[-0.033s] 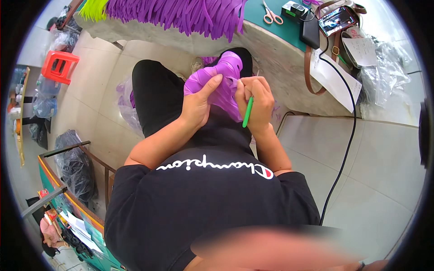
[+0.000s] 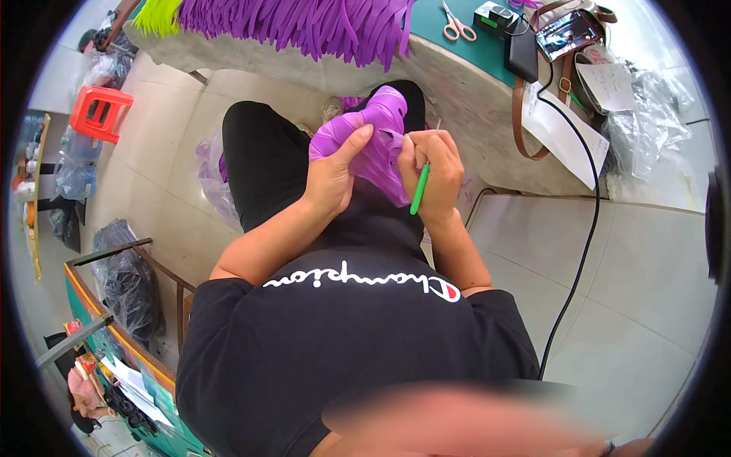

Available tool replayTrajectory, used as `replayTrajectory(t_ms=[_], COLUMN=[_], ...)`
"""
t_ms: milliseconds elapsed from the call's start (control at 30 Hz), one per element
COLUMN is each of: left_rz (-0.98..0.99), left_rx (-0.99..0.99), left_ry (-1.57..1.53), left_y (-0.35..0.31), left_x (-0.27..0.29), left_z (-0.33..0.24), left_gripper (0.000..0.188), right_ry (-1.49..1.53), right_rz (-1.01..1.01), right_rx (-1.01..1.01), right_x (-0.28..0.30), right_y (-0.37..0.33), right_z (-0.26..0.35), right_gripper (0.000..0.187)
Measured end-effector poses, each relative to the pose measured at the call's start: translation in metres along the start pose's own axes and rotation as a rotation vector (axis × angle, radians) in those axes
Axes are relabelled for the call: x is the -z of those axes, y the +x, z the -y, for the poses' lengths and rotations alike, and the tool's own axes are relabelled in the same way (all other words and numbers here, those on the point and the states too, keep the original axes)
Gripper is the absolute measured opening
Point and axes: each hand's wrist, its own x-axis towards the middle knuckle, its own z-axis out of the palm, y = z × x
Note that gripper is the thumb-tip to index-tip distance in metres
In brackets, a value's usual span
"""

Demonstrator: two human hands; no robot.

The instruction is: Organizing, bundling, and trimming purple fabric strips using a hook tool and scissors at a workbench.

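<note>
My left hand (image 2: 335, 171) is closed round a glossy purple shoe-shaped piece (image 2: 390, 110), thumb pressed on its top. The piece is made of wide overlapping bands and lies above my lap, with slits or gaps on its right side. At that side, my right hand (image 2: 434, 169) pinches the end of a narrow purple strip (image 2: 392, 139) between thumb and forefinger. A slim tool with a green handle (image 2: 419, 190) is also held in this hand, slanting down below the palm. A thin metal shaft shows above the knuckles. My fingers hide the middle of the tool.
A bundle of purple strips (image 2: 304, 27) hangs over the table edge, lime-green strips (image 2: 158, 15) beside it. Pink-handled scissors (image 2: 459, 29), a black power bank (image 2: 521, 57) and a phone (image 2: 567, 34) lie right. A black cable (image 2: 590, 228) crosses rightward. A red stool (image 2: 100, 114) stands left.
My right hand has shifted very slightly to the right with the strip and tool, and the metal shaft shows more. My left hand stays put.
</note>
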Motion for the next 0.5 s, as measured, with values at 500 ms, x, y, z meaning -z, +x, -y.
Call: replayTrajectory(t_ms=[500], left_rz=[0.002], left_rx=[0.026], left_ry=[0.040], left_y=[-0.003], left_x=[-0.011], left_z=[-0.005], left_gripper=[0.017], right_ry=[0.611], right_rz=[0.065], right_rx=[-0.193], right_x=[0.002], right_y=[-0.023], right_z=[-0.013], right_gripper=[0.042])
